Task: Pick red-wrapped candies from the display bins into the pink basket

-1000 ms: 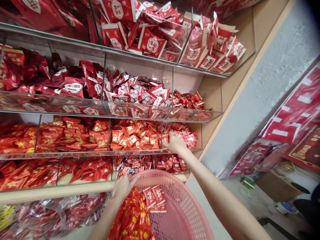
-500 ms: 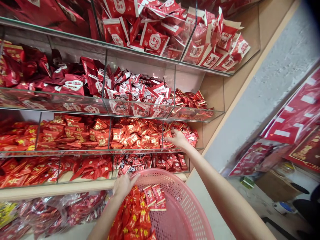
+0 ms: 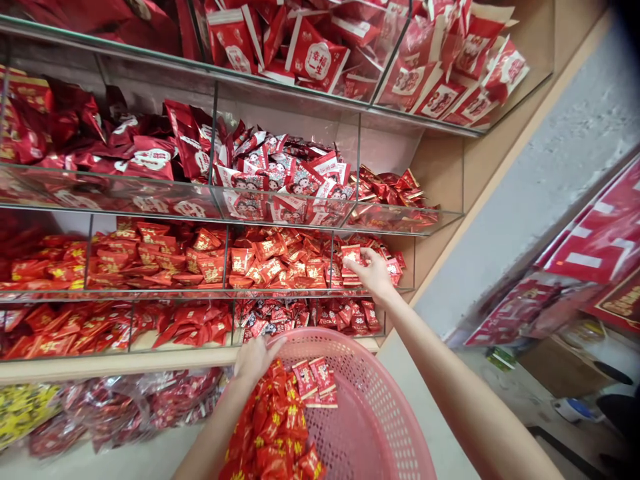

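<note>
My left hand [image 3: 254, 361] grips the rim of a pink plastic basket [image 3: 400, 400], fingers curled over its far left edge. Inside, a heap of red-and-gold packets [image 3: 275, 427] fills the left side, with several small red-and-white packets [image 3: 315, 383] by the far wall. My right hand [image 3: 375, 275] is at the lower right compartment of the shelf, pinching a small red candy packet [image 3: 351, 257] between thumb and fingers. More small packets [image 3: 394, 268] lie behind and beside that hand.
Glass-fronted shelf compartments hold red packets [image 3: 270, 250] in several tiers. A glass front edge [image 3: 165, 293] runs below my right hand. Bagged packets [image 3: 135, 407] lie under the shelf. To the right stand a grey wall [image 3: 505, 200] and a cardboard box [image 3: 557, 367].
My right hand has lifted slightly out of the packets, and a red packet now shows in its fingers. The view has shifted a little; my left hand stays on the basket rim.
</note>
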`<act>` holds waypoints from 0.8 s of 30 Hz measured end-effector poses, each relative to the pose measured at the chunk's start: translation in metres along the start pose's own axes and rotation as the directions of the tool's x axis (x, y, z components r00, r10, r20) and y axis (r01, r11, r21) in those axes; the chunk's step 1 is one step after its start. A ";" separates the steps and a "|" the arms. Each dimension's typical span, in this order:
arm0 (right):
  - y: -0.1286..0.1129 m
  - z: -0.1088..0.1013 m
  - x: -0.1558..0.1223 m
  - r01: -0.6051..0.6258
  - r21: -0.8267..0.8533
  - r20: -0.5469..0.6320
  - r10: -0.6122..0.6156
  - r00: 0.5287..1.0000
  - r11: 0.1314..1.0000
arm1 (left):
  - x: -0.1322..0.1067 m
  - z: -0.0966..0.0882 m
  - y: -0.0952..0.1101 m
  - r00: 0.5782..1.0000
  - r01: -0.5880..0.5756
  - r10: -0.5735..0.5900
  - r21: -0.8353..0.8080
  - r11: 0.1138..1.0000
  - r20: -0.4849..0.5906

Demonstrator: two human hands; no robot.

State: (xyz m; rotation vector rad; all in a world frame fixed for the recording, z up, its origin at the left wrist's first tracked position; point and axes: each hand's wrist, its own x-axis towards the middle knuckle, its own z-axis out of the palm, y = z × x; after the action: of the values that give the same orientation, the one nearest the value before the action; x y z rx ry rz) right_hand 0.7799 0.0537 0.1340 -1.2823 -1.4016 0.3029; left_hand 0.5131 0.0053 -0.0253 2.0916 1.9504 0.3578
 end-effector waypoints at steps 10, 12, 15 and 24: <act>-0.025 -0.030 -0.015 -0.449 0.448 0.273 0.360 0.892 0.774 | 0.000 0.000 0.001 1.000 0.015 -0.015 -0.016 1.000 0.017; -0.032 -0.040 -0.036 -0.470 0.439 0.317 0.357 0.878 0.766 | 0.000 0.000 0.001 1.000 0.016 -0.016 -0.012 1.000 0.016; -0.032 -0.048 -0.083 -0.548 0.430 0.445 0.359 0.820 0.718 | 0.000 0.000 0.001 0.999 0.033 -0.033 0.002 0.999 0.020; 0.061 -0.015 -0.218 -0.783 0.225 0.517 0.610 0.600 0.580 | -0.003 -0.003 0.003 0.999 0.021 -0.021 0.002 1.000 0.027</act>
State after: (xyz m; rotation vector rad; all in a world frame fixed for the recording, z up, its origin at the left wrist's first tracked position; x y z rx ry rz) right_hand 0.7678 -0.1057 -0.0273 -1.3925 -0.9458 1.4379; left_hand 0.5146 0.0025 -0.0218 2.0649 1.9564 0.3215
